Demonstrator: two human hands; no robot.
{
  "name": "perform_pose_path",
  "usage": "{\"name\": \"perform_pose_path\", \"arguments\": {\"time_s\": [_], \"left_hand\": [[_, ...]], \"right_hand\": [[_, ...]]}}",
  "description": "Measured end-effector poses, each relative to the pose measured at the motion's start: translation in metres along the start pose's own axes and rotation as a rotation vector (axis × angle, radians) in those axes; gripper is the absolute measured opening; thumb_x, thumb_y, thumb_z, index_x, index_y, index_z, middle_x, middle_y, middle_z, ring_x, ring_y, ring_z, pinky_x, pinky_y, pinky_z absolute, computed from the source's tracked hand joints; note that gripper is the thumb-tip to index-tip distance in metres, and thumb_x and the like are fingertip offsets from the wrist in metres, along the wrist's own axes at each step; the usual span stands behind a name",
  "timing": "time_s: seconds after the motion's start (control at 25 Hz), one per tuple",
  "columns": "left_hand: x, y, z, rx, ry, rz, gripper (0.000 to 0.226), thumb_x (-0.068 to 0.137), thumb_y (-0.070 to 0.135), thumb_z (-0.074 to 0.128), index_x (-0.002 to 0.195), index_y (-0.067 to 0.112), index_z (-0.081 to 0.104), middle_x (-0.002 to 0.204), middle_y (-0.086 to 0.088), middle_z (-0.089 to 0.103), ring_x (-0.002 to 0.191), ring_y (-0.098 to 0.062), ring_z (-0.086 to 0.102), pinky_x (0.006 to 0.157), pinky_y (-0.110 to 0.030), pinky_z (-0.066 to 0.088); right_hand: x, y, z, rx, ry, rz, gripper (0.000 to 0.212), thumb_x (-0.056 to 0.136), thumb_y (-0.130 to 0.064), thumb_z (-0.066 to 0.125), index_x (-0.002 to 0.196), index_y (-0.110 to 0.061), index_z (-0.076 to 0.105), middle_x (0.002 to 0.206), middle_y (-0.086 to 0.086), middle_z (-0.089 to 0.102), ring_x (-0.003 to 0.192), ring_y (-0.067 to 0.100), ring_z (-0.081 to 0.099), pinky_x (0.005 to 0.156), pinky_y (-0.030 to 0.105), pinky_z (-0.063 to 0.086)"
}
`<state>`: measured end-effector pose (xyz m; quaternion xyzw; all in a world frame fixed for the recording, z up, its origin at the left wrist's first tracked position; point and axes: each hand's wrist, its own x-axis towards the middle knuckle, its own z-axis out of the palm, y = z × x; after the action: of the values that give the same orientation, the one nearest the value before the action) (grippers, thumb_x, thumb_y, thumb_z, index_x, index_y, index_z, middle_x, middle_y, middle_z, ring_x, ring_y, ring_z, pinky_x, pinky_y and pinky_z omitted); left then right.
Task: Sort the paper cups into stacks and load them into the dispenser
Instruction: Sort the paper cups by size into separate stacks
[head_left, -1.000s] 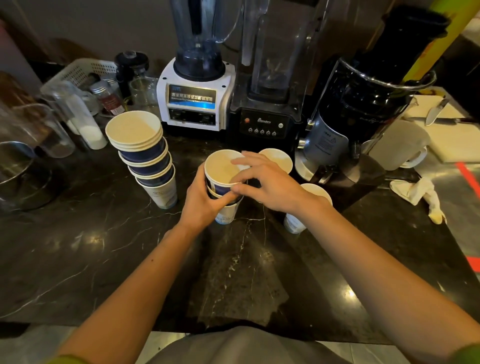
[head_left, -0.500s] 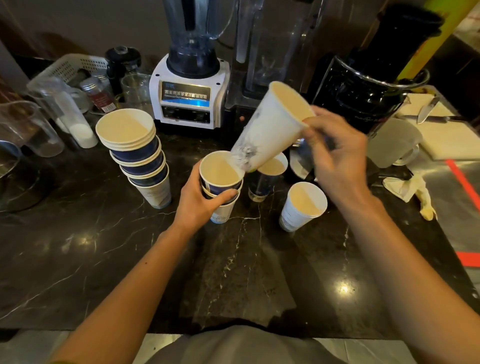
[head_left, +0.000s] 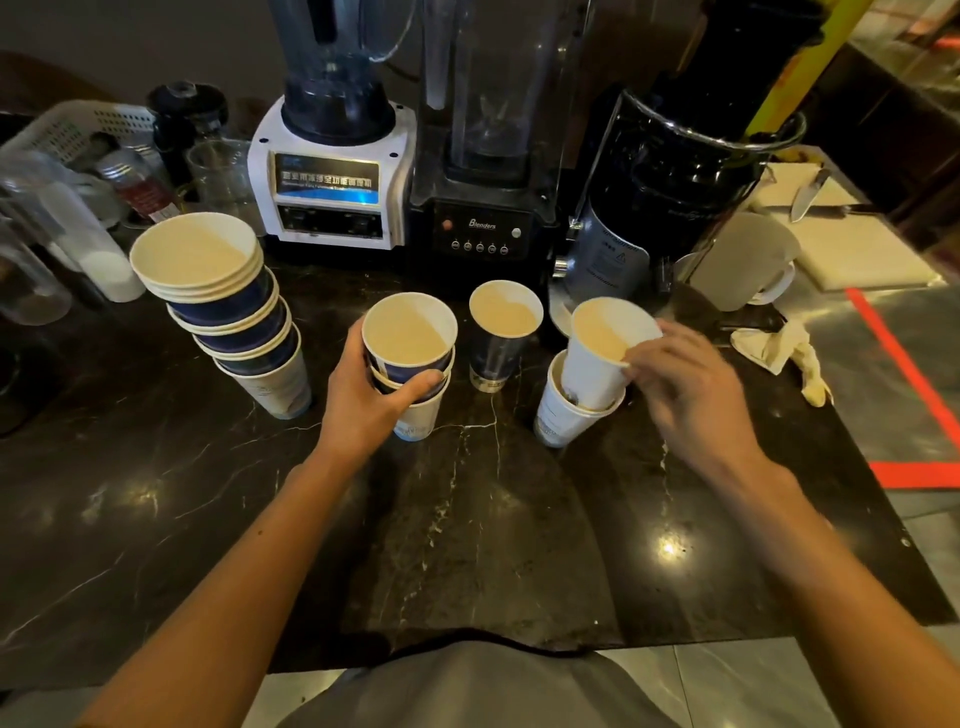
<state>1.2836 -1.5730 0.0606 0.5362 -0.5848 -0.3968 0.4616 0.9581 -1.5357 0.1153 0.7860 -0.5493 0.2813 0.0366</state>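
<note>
STEP: nesting | LEFT: my left hand (head_left: 374, 400) wraps the short stack (head_left: 410, 364) on the counter (head_left: 467, 545) | RIGHT: my right hand (head_left: 680, 384) pinches the rim of the white cup (head_left: 602, 353), tilted, partly seated in the lower cup (head_left: 566, 415) | RISK: a skewed push may jam the cup or tip the pair toward the lone cup (head_left: 501, 332).

A glossy black marble tabletop (head_left: 467, 545) with white veins mirrors small spots of overhead light. Behind it rises a plain grey wall (head_left: 130, 47). Pale glossy floor tiles (head_left: 727, 680) show at the near edge, and red tape strips (head_left: 898, 358) mark the right-hand surface.
</note>
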Motion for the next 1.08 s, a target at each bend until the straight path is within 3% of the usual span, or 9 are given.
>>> {"name": "perform_pose_path", "arguments": {"time_s": [0.2,0.32,0.44,0.56,0.64,0.76,0.88,1.0,1.08], "left_hand": [[0.0,0.003,-0.006,-0.006,-0.061,-0.019,0.092,0.063,0.044,0.074,0.142,0.025,0.031,0.138,0.013,0.045,0.127,-0.002,0.042,0.099,-0.019,0.041],[-0.001,-0.001,-0.005,0.003,-0.083,-0.027,0.095,0.062,0.042,0.078,0.143,0.024,0.031,0.139,0.011,0.046,0.129,-0.004,0.043,0.104,-0.026,0.042],[-0.002,-0.008,-0.003,0.007,-0.084,-0.023,0.093,0.066,0.033,0.082,0.143,0.025,0.03,0.137,0.015,0.046,0.13,-0.003,0.043,0.107,-0.029,0.042],[-0.004,-0.008,0.0,0.007,-0.096,-0.004,0.093,0.065,0.034,0.082,0.142,0.026,0.031,0.133,0.019,0.048,0.127,0.002,0.045,0.106,-0.026,0.042],[-0.004,-0.008,0.002,0.004,-0.096,0.005,0.092,0.065,0.038,0.081,0.142,0.026,0.032,0.132,0.018,0.049,0.127,0.001,0.046,0.106,-0.026,0.043],[-0.003,-0.011,-0.002,0.015,-0.081,0.003,0.091,0.067,0.036,0.081,0.143,0.024,0.032,0.135,0.013,0.049,0.128,-0.003,0.047,0.106,-0.032,0.044],[0.0,-0.014,-0.005,0.031,-0.1,0.015,0.092,0.068,0.032,0.083,0.143,0.026,0.031,0.139,0.008,0.05,0.128,-0.006,0.049,0.105,-0.036,0.045],[0.0,-0.017,-0.004,0.033,-0.099,0.001,0.095,0.068,0.037,0.082,0.146,0.026,0.028,0.143,0.009,0.046,0.131,-0.006,0.044,0.109,-0.038,0.041],[-0.001,-0.018,-0.004,0.04,-0.082,-0.015,0.097,0.068,0.042,0.08,0.148,0.025,0.026,0.146,0.009,0.042,0.134,-0.006,0.04,0.112,-0.038,0.038]], "right_hand": [[-0.012,0.004,0.035,-0.061,-0.469,0.189,0.02,0.095,-0.035,0.058,0.107,-0.028,0.072,0.121,-0.003,0.063,0.129,0.025,0.047,0.115,0.056,0.021],[0.005,-0.012,0.027,-0.103,-0.396,0.149,0.031,0.094,-0.048,0.056,0.116,-0.03,0.069,0.138,-0.002,0.053,0.141,0.028,0.032,0.114,0.06,0.014],[0.041,-0.05,0.023,0.099,-0.262,-0.018,0.045,0.094,-0.044,0.057,0.132,-0.021,0.058,0.138,0.001,0.055,0.139,0.022,0.037,0.115,0.054,0.025],[0.069,-0.086,0.046,0.193,-0.356,-0.196,0.046,0.094,-0.036,0.06,0.136,-0.018,0.055,0.137,0.002,0.058,0.134,0.018,0.044,0.115,0.039,0.028],[0.075,-0.098,0.068,0.182,-0.41,-0.265,0.033,0.095,-0.031,0.06,0.126,-0.019,0.064,0.127,0.002,0.064,0.126,0.018,0.051,0.115,0.039,0.026],[0.083,-0.107,0.078,0.194,-0.326,-0.333,0.022,0.094,-0.023,0.057,0.104,-0.014,0.074,0.102,0.003,0.073,0.103,0.022,0.064,0.111,0.039,0.029],[0.104,-0.106,0.055,0.251,-0.05,-0.29,0.023,0.092,-0.021,0.057,0.099,-0.008,0.075,0.096,0.005,0.074,0.09,0.024,0.067,0.108,0.04,0.032],[0.126,-0.088,0.015,0.371,0.177,-0.123,0.018,0.092,-0.012,0.061,0.104,-0.004,0.072,0.099,-0.002,0.068,0.092,0.018,0.064,0.104,0.023,0.035],[0.132,-0.074,-0.003,0.373,0.266,-0.058,0.019,0.093,-0.01,0.06,0.106,-0.003,0.071,0.1,-0.004,0.064,0.094,0.01,0.059,0.092,0.01,0.038]]}}
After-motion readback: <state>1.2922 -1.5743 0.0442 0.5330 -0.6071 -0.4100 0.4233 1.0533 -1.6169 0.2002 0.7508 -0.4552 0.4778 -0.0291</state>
